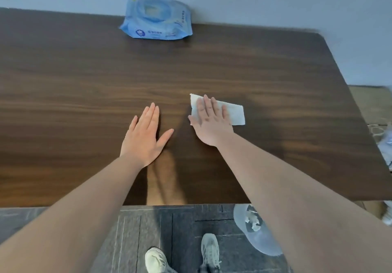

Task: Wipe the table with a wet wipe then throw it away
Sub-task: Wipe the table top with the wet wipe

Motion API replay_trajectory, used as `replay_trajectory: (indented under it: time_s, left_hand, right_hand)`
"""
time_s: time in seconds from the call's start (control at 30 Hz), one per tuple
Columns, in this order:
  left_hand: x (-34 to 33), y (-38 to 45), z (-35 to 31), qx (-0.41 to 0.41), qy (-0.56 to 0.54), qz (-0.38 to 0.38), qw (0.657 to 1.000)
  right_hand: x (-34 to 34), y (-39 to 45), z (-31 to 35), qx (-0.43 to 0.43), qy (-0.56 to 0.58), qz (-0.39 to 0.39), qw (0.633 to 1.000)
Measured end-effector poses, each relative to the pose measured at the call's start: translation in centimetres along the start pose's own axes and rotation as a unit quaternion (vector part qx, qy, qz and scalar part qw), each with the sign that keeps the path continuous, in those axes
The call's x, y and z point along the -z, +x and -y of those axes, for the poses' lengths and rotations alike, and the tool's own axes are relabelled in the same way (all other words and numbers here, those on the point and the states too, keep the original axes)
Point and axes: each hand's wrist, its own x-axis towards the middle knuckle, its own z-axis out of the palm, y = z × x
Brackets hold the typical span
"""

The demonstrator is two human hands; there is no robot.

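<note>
A white wet wipe (234, 113) lies flat on the dark wooden table (84, 77), right of centre. My right hand (209, 122) presses down on the wipe's left half with fingers spread, palm flat. My left hand (146, 136) rests flat on the bare table to the left, fingers together, holding nothing. A blue pack of wet wipes (158, 21) leans against the wall at the table's far edge. On the floor by the table's near edge, a bin lined with a pale bag (257, 230) holds crumpled white wipes.
The table's near edge runs above my two light shoes (209, 251) on the dark tiled floor. A grey wall backs the table. Cardboard and a plastic bag (387, 145) sit beyond the table's right edge.
</note>
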Motion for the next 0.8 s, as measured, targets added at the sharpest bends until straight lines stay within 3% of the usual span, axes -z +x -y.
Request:
replay_trajectory:
  time_s: [0.17,0.27,0.33,0.8]
  left_hand:
    - [2.7,-5.9,12.4,0.183,0.044,-0.028,0.982]
    - [4.0,-10.3,19.1,0.332,0.048,-0.025,0.942]
    - [4.5,-12.5,22.1,0.382,0.046,-0.006,0.923]
    - [3.8,-13.2,24.4,0.353,0.036,-0.032,0.934]
  right_hand:
    - [-1.8,1.9,11.6,0.13,-0.029,0.018,0.991]
    - [-2.7,2.4,17.4,0.185,-0.049,0.02,0.981]
    - [-3.2,2.9,20.9,0.214,-0.055,0.02,0.975]
    - [-5.4,6.5,38.7,0.317,-0.11,0.039,0.941]
